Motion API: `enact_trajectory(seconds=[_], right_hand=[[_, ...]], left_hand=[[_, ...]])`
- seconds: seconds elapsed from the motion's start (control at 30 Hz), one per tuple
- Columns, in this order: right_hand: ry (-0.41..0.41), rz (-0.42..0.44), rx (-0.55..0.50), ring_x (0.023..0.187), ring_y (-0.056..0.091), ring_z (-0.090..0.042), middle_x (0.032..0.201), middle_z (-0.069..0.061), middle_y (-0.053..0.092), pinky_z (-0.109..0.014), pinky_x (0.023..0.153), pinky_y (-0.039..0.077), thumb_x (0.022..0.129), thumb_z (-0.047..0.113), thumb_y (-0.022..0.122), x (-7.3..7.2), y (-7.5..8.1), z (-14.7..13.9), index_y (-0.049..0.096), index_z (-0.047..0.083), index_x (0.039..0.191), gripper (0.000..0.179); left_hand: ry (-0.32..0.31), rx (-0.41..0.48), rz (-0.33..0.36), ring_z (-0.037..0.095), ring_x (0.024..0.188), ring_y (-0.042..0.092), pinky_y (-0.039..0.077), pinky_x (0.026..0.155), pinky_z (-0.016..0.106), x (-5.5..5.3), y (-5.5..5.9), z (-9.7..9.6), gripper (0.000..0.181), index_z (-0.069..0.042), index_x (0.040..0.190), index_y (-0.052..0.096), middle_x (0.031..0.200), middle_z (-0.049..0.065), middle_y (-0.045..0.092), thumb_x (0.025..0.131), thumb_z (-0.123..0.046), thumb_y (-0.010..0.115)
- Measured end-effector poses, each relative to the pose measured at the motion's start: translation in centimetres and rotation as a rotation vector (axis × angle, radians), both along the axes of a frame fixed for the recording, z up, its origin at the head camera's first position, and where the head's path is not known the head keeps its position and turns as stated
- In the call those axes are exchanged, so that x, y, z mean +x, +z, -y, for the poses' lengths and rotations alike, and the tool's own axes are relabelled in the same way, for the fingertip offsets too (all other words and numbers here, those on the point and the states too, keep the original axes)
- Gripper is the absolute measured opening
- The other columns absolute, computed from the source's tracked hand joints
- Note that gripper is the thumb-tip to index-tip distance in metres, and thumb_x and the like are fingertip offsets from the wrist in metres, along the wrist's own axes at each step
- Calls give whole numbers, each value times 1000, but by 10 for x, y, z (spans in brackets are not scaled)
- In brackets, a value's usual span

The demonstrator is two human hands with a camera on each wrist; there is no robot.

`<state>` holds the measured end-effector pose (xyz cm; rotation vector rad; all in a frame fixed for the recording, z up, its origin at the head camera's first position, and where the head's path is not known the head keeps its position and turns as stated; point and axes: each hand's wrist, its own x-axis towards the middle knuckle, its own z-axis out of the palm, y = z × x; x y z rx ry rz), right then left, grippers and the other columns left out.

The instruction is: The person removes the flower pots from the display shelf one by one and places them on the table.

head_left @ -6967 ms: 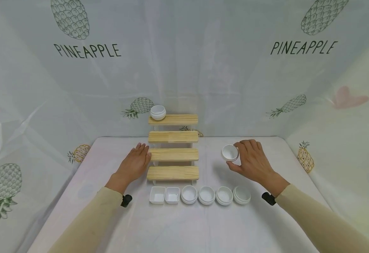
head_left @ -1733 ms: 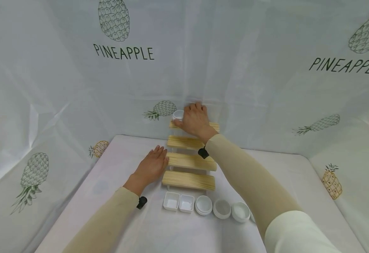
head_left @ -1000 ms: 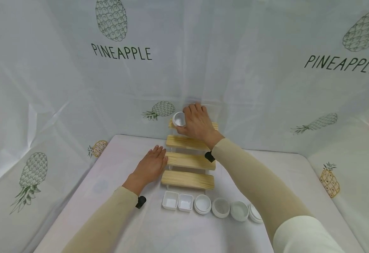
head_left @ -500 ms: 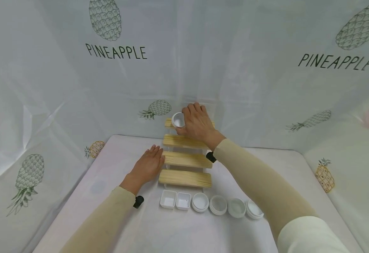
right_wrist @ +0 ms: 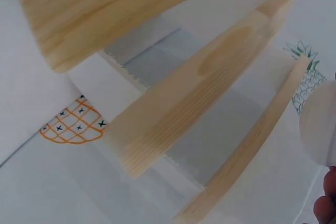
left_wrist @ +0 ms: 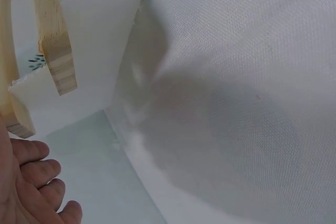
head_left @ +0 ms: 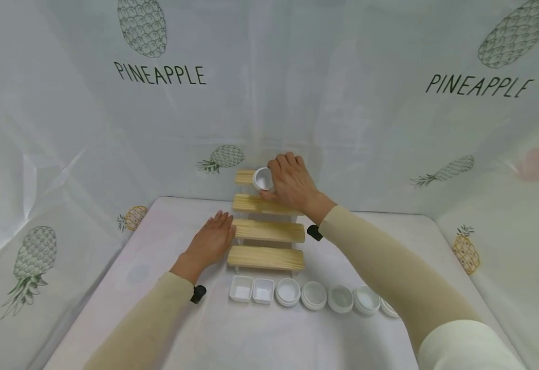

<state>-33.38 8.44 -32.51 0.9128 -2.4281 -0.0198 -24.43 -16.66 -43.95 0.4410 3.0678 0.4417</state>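
My right hand point(head_left: 293, 181) pinches a small round white bowl point(head_left: 262, 179) at the top step of the wooden-stepped display stand point(head_left: 269, 230). The bowl's opening tips toward me, and the hand covers its right side. In the right wrist view, part of the bowl point(right_wrist: 316, 121) and some fingertips point(right_wrist: 326, 205) show at the right edge. My left hand point(head_left: 211, 240) lies against the stand's left side with straightened fingers, holding nothing. The left wrist view has that hand point(left_wrist: 34, 187) below the end of a wooden slat point(left_wrist: 55, 51).
Before the stand runs a row of white dishes: two square ones, a larger point(head_left: 241, 289) and a smaller point(head_left: 263, 291), then several round bowls point(head_left: 314, 295). My right sleeve partly hides the last bowl point(head_left: 389, 308). A pineapple-printed cloth point(head_left: 297, 113) hangs close behind the stand.
Seven seconds ago my right hand held a bowl right of the stand; now it holds one at the top step, tilted and shifted right from the left end. The row has another round bowl.
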Motion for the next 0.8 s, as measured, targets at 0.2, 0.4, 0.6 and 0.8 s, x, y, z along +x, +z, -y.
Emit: enact_trajectory(seconds=[0.2,0.4,0.6,0.8], right_hand=[[-7,30,4,98,48,-34,106,-14,58,-44,85,43,91,61,72,9,0,-10,58,2,113,64],[-4,28,15,96,48,-34,106,-15,58,-44,83,42,92,60,70,18,-1,-19,58,2,113,63],[-36,55,33,98,49,-33,109,-14,60,-43,85,42,92,59,69,27,-5,-33,59,2,118,63],[-33,37,10,97,50,-34,107,-14,61,-45,85,45,89,59,72,40,-9,-51,61,2,116,64]], left_hand=[[-2,3,-9,41,161,20,19,133,56,0,0,1,62,8,160,35,169,26,30,118,-35,23],[1,16,5,42,162,19,18,133,56,1,0,1,63,8,161,34,170,26,29,118,-37,22],[8,28,8,40,162,19,18,133,55,-1,-2,1,64,6,161,34,170,25,30,117,-39,21],[2,27,8,41,162,19,18,133,56,-1,-2,0,65,6,161,34,170,25,30,117,-40,20]])
